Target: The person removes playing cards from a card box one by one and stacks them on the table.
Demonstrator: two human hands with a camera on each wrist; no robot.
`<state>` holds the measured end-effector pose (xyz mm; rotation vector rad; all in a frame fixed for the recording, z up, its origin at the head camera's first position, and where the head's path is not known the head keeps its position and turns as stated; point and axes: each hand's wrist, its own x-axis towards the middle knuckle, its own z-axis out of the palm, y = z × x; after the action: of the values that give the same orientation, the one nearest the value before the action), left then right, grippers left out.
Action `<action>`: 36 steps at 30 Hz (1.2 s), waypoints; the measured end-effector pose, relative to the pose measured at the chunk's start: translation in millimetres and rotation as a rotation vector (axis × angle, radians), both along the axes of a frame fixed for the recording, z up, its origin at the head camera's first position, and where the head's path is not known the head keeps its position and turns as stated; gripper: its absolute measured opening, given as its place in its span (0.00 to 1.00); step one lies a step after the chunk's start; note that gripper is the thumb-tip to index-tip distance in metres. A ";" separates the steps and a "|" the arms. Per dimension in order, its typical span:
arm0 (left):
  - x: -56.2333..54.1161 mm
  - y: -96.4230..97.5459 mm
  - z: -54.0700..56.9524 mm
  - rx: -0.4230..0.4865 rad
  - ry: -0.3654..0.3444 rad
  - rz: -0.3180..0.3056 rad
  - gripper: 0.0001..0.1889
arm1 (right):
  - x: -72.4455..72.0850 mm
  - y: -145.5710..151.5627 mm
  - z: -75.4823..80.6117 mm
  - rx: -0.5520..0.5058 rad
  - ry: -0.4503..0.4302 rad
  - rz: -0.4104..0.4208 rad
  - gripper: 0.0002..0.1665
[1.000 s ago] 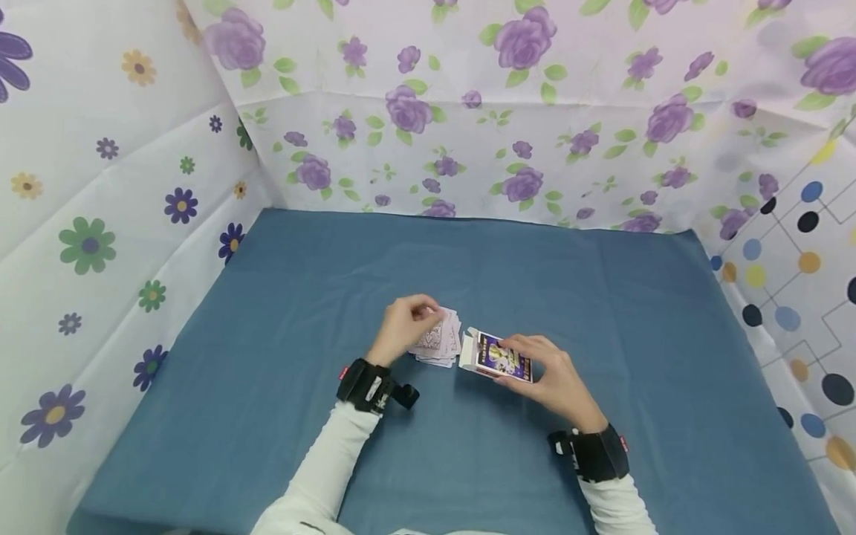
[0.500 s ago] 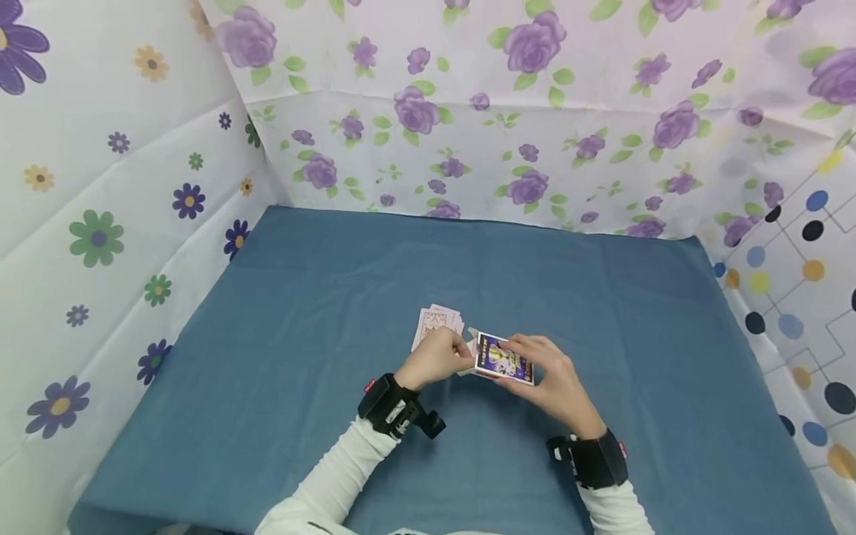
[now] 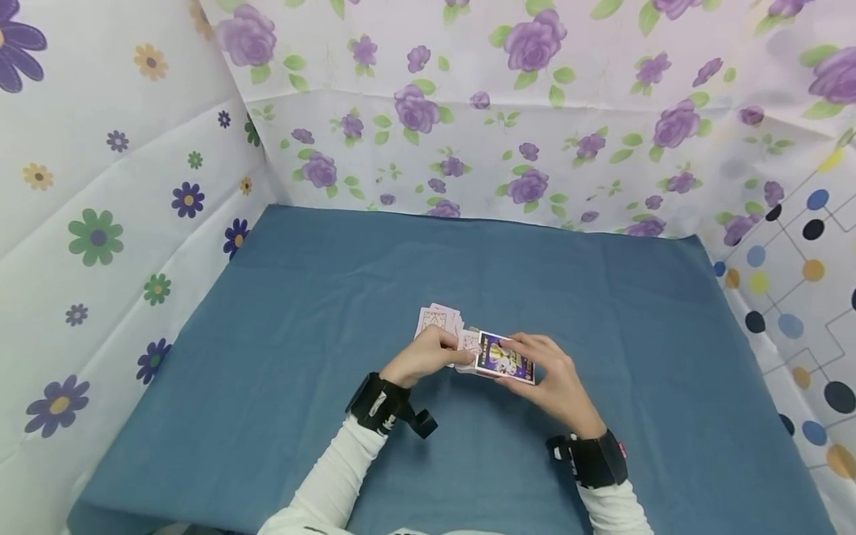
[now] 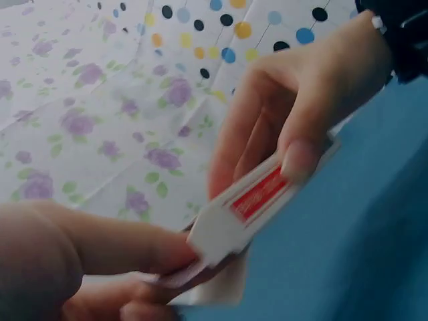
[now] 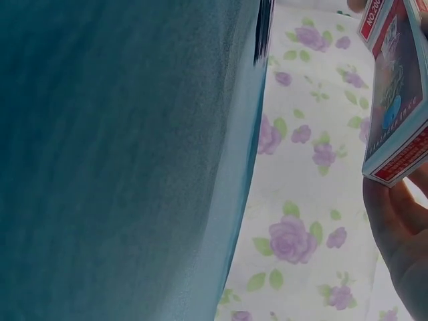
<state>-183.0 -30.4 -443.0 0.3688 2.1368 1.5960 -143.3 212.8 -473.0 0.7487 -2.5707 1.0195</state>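
My right hand (image 3: 551, 379) grips a playing card box (image 3: 504, 358) by its long edges, thumb on one side and fingers on the other. The box has a purple picture on its face and a red label on its white side. At its left end, my left hand (image 3: 423, 357) pinches playing cards (image 3: 470, 341) that stick partly out of the box. In the left wrist view, the thumb presses on top of these cards (image 4: 190, 273), right at the box mouth. Just behind the left hand, a loose pile of playing cards (image 3: 436, 318) lies back-side up, partly hidden by that hand.
A blue cloth (image 3: 321, 297) covers the table. Floral sheets hang behind it (image 3: 414, 148) and on the left (image 3: 134, 245), and a dotted sheet (image 3: 789, 297) hangs on the right. Black straps with cameras sit on both wrists.
My left hand has moved right from the card pile to the box's end, then slightly back left, with cards now showing between hand and box. The right hand keeps holding the box in place.
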 end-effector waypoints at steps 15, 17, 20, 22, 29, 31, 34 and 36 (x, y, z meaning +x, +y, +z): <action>16.8 -51.3 16.3 0.125 -0.038 0.043 0.14 | -2.5 1.3 -2.6 -0.004 -0.029 0.001 0.33; 16.7 -58.6 17.2 0.165 -0.058 0.049 0.13 | -3.0 1.6 -2.7 -0.005 -0.031 -0.002 0.33; 14.5 -67.2 16.9 0.204 -0.047 0.078 0.17 | -3.2 1.3 -2.2 -0.016 -0.034 -0.004 0.32; 13.6 -71.9 16.0 0.198 -0.023 0.121 0.19 | -2.7 0.8 -1.7 -0.017 -0.035 -0.006 0.32; 15.2 -82.1 9.9 0.149 0.010 0.260 0.17 | 0.0 -0.8 -2.5 -0.007 -0.058 -0.009 0.32; 13.6 -82.3 5.5 0.123 0.007 0.299 0.18 | 0.0 -1.0 -2.7 -0.005 -0.064 -0.013 0.32; 6.5 -79.6 -2.9 0.077 -0.012 0.365 0.17 | -1.0 -1.2 -1.9 -0.003 -0.061 -0.016 0.32; -1.3 -76.2 -9.4 0.048 -0.037 0.404 0.16 | -2.0 -1.3 -0.7 -0.006 -0.057 -0.015 0.32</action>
<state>-184.3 -106.6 -452.4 -0.0868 2.2491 1.8519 -145.4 211.5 -473.7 0.7075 -2.6156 1.0580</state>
